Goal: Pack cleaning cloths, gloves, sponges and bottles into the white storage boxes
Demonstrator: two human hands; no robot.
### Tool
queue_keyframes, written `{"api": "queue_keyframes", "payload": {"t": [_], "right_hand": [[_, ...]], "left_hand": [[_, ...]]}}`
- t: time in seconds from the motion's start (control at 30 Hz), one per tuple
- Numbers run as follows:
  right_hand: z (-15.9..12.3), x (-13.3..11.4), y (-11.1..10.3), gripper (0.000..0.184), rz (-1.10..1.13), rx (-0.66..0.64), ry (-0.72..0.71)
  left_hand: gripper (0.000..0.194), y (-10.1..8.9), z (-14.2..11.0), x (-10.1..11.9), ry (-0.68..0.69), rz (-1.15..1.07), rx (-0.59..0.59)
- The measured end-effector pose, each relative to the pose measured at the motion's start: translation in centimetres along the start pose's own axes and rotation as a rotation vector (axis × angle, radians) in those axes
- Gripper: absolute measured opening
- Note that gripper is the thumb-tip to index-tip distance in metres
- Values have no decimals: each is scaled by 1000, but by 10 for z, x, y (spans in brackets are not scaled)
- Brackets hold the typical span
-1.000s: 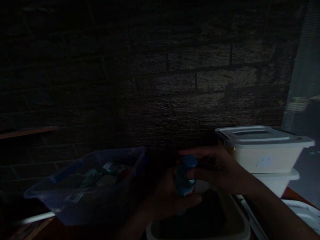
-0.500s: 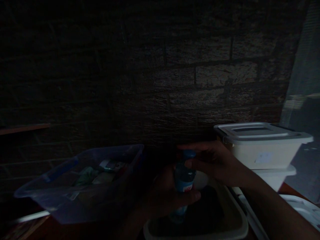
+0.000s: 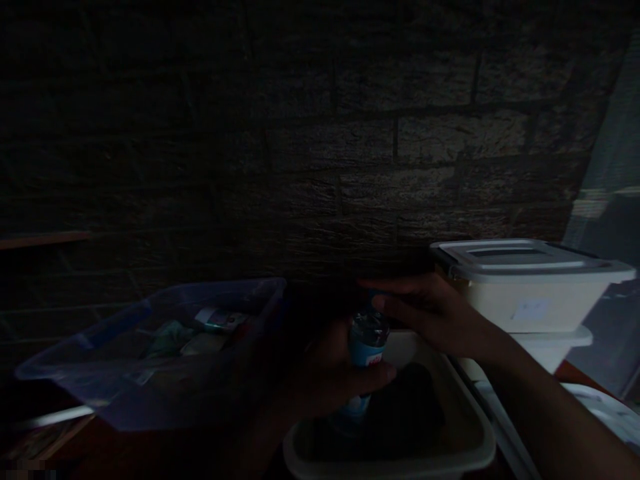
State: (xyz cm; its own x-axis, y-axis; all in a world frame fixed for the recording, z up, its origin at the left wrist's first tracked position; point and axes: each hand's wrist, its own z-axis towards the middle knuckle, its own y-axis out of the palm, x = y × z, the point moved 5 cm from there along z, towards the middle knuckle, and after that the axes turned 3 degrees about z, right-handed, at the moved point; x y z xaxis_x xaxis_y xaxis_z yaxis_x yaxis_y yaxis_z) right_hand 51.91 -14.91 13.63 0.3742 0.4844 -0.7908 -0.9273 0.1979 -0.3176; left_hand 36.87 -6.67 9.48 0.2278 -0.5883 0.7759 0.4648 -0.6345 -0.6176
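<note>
The scene is very dark. My left hand (image 3: 330,377) is wrapped round the body of a small blue bottle (image 3: 367,347) with a white and red label, held upright above an open white tub (image 3: 470,437). My right hand (image 3: 425,310) is closed over the top of the bottle, fingers curled around its cap area, which they hide. My right forearm runs off to the lower right.
A translucent blue bin (image 3: 125,380) holding several packets sits at the left. Two stacked white lidded boxes (image 3: 530,287) stand at the right, with another white lid (image 3: 607,417) below them. A dark brick wall (image 3: 350,153) rises close behind.
The blue cap showed above my fingers before; now my right hand covers the bottle's top. The bottle sits slightly lower over the white tub, and more of its label shows.
</note>
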Motion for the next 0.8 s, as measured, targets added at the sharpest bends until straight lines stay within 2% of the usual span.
{"api": "queue_keyframes", "payload": {"t": [0.2, 0.4, 0.57, 0.63, 0.8], "right_hand": [[-1, -2, -2, 39, 35, -36, 24], [0, -1, -3, 39, 16, -25, 34], [0, 0, -3, 37, -13, -15, 27], [1, 0, -3, 38, 4, -4, 27], [0, 1, -4, 41, 87, 5, 65]], "left_hand": [[56, 3, 4, -10, 66, -47, 62], [47, 12, 6, -10, 51, -94, -21], [40, 10, 8, 3, 153, -228, -79], [37, 10, 8, 4, 152, -266, -106], [42, 9, 7, 5, 157, -323, -116]]}}
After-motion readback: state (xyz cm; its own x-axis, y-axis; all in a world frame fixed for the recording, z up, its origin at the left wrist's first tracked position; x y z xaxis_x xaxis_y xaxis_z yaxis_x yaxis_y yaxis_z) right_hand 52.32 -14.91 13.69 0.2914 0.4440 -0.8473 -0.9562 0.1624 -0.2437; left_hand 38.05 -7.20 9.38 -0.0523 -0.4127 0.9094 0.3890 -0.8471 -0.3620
